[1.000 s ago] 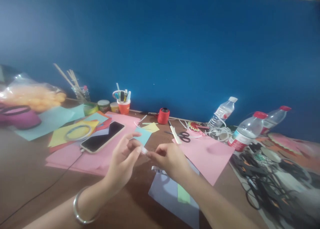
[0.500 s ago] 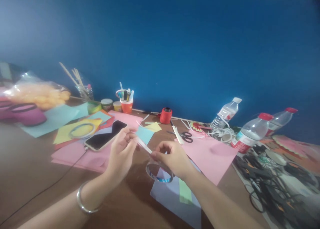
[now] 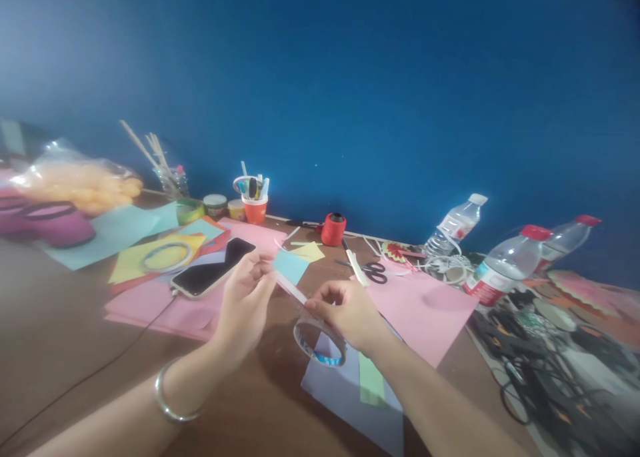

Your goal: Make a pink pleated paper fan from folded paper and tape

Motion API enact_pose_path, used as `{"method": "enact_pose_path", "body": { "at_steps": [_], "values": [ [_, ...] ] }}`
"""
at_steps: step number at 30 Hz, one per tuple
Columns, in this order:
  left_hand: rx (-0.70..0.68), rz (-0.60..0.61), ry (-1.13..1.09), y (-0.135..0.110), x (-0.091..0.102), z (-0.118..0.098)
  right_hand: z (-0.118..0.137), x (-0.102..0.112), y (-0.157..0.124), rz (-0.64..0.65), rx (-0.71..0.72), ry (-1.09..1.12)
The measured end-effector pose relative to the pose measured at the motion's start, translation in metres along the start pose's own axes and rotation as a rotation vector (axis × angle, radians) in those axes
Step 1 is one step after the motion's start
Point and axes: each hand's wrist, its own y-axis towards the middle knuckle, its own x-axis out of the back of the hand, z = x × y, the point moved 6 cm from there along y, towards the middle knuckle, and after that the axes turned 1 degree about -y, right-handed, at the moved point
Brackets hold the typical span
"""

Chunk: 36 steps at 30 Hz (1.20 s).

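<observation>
Head view: left hand [image 3: 247, 296] pinched on upper end of white strip [image 3: 291, 288]; right hand [image 3: 353, 315] pinched on its lower end. Strip straight, slanting between the hands above table [image 3: 250, 410]. Tape roll [image 3: 331, 362] just below right fingertips, purple paper [image 3: 340, 404] behind.

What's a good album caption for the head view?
A pale strip between left hand and right hand, tape roll just below, blue wall behind.
</observation>
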Motion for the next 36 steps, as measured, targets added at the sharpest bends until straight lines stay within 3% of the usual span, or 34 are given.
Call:
{"method": "enact_pose_path", "body": {
  "at_steps": [12,20,26,30,36],
  "values": [
    [0.035,-0.009,-0.053,0.000,-0.001,0.001,0.000,0.000,0.000,-0.005,-0.001,-0.005],
    [0.047,0.134,-0.077,0.001,-0.010,0.003,-0.008,-0.006,0.002,-0.029,-0.026,0.112],
    [0.100,0.195,0.197,-0.001,-0.012,0.013,-0.015,-0.008,0.003,-0.041,-0.082,0.257],
    [0.150,0.177,0.206,0.000,-0.009,0.021,-0.016,-0.009,0.003,-0.059,-0.021,0.237],
    [0.155,0.121,0.259,0.000,-0.005,0.023,-0.013,-0.007,0.002,-0.083,-0.041,0.135]
  ]
}}
